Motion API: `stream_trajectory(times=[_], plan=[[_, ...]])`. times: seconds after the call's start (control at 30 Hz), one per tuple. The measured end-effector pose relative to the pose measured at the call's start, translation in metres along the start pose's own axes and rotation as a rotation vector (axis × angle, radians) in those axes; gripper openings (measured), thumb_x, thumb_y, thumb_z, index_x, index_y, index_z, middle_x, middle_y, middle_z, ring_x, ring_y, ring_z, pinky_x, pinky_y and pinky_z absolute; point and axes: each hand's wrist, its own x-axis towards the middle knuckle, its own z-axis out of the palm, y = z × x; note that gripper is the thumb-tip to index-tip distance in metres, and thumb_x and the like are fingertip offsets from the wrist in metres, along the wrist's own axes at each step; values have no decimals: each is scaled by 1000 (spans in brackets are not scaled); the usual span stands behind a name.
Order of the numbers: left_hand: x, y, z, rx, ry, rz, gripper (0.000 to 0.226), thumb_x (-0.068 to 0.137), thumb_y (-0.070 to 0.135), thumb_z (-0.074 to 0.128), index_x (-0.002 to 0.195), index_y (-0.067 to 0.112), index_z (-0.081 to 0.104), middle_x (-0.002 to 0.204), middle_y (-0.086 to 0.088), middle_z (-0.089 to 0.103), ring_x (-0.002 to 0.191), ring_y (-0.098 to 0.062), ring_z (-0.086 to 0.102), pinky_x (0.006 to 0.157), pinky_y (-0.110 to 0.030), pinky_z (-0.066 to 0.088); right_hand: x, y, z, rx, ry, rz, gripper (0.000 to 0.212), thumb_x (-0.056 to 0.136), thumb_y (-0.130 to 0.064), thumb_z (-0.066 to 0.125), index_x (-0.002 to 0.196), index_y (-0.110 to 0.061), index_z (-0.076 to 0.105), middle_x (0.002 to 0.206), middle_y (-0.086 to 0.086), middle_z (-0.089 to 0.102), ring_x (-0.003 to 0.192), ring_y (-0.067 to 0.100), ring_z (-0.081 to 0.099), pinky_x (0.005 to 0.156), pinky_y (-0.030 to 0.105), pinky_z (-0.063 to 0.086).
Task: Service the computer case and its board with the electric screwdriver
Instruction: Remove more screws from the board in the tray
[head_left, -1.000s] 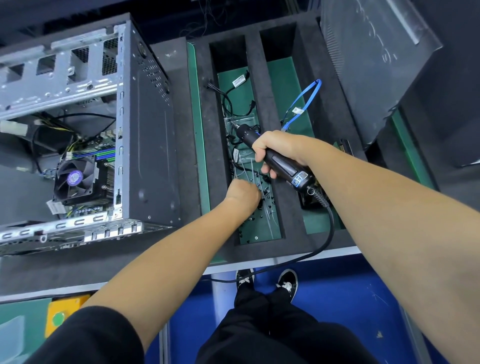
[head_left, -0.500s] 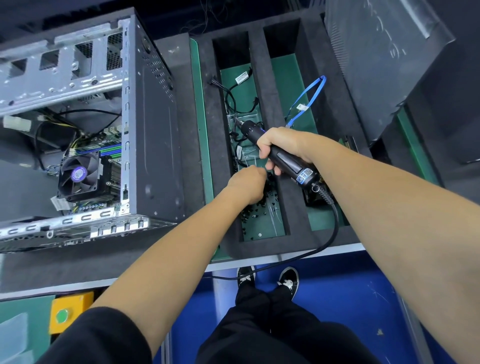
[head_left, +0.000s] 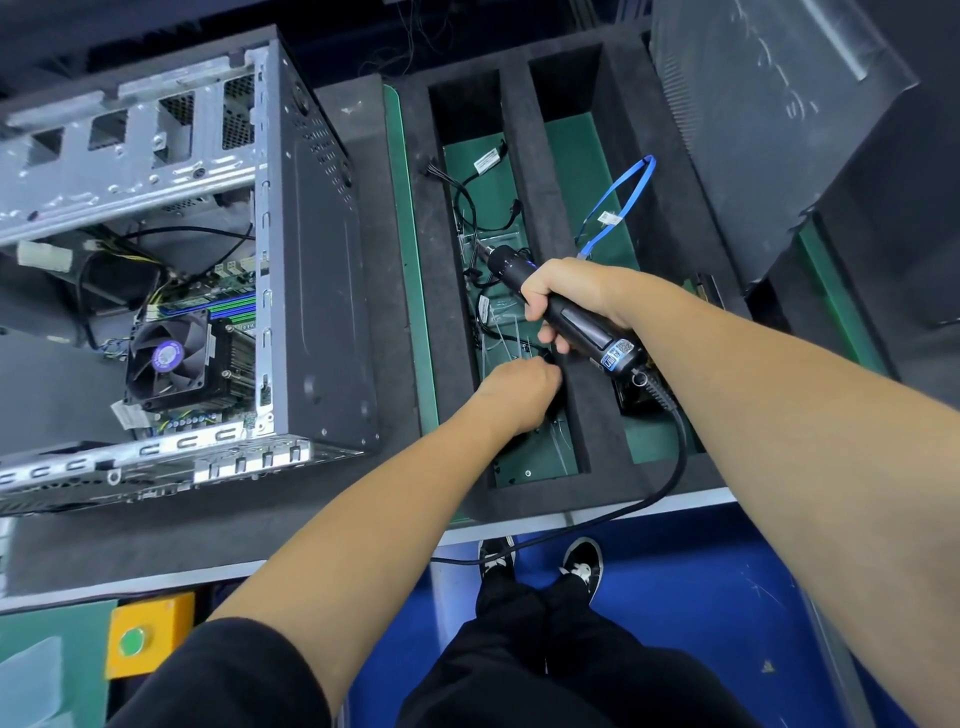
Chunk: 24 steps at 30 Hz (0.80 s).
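The open computer case (head_left: 317, 260) lies on the bench at left, its board and CPU fan (head_left: 166, 358) visible inside. To the right of it, my right hand (head_left: 576, 291) grips the black electric screwdriver (head_left: 576, 325) over the foam tray (head_left: 540, 171), bit end pointing up-left. My left hand (head_left: 519, 389) is just below it in the tray's left compartment, with its fingers curled and pinching a small dark part (head_left: 546, 358) close to my right fingers. What the part is cannot be made out.
Black cables (head_left: 467, 208) and small screws lie in the left compartment, a blue cable (head_left: 623, 192) in the right one. The case's side panel (head_left: 769, 130) leans at the upper right. The screwdriver cord (head_left: 675, 467) hangs over the bench edge. A yellow button box (head_left: 145, 639) sits at the lower left.
My left hand rose from the bottom of the left compartment up toward the screwdriver, its fingers closing. My right hand with the screwdriver stayed nearly in place.
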Motion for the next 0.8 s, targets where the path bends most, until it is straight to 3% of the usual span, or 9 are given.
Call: stream_trajectory(times=[0.33, 0.5, 0.57, 0.67, 0.8], plan=[[-7, 5, 4, -27, 61, -57, 22, 83, -3, 48, 103, 2, 56, 104, -16, 60, 94, -34, 61, 65, -35, 39, -1, -1, 1, 6, 11, 1, 34, 59, -17, 63, 91, -6, 56, 69, 15, 70, 46, 26, 61, 47, 26, 51], [-1, -6, -9, -476, 140, -342, 24, 80, 10, 60, 103, 5, 55, 103, -16, 56, 94, -34, 57, 73, -36, 47, -1, -1, 1, 0, 0, -3, 32, 57, -18, 63, 87, -6, 56, 70, 15, 70, 47, 27, 61, 46, 26, 50], [3, -13, -18, -603, 145, -389, 23, 76, 10, 63, 97, 10, 52, 96, -11, 54, 91, -31, 57, 69, -32, 47, 0, -1, 1, -2, -5, -2, 31, 56, -18, 62, 84, -6, 57, 69, 15, 70, 47, 27, 61, 46, 25, 49], [5, -23, -30, -624, 179, -399, 18, 76, 4, 56, 92, 12, 53, 87, -6, 51, 86, -30, 57, 64, -30, 42, 0, -1, 1, 0, 2, -4, 30, 54, -19, 62, 82, -7, 59, 68, 15, 69, 46, 26, 60, 46, 24, 49], [0, -30, -39, -553, 289, -407, 26, 80, -2, 50, 103, 7, 59, 97, -15, 55, 80, -31, 54, 62, -31, 38, -2, -1, 2, 8, 6, -12, 29, 54, -18, 61, 81, -6, 60, 66, 15, 68, 45, 26, 60, 46, 24, 50]])
